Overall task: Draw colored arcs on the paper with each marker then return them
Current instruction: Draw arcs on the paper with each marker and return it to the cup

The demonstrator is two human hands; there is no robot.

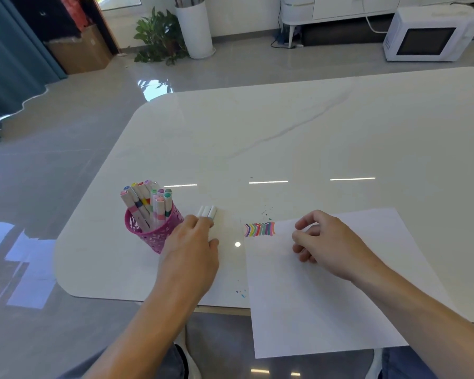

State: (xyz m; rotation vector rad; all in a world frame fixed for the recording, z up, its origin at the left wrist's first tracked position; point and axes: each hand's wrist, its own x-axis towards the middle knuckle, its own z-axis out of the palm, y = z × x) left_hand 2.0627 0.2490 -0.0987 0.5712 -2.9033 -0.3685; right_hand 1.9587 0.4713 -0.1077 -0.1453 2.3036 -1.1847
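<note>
Bright, even daylight fills the room. The glossy white table (285, 127) carries three thin streaks of glare and one small round highlight just beside the paper (312, 310). The polished floor (66, 165) mirrors pale window light at left. Shadows under the left hand (192, 247) and right hand (326, 242) are faint and soft. Wide-angle distortion bows the table edge, and detail is slightly soft throughout.

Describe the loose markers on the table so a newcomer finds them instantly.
On the white table, look between the pink mesh cup and the paper. Three white markers lie flat side by side at the fingertips of the left hand; the others stand in the cup.
</note>
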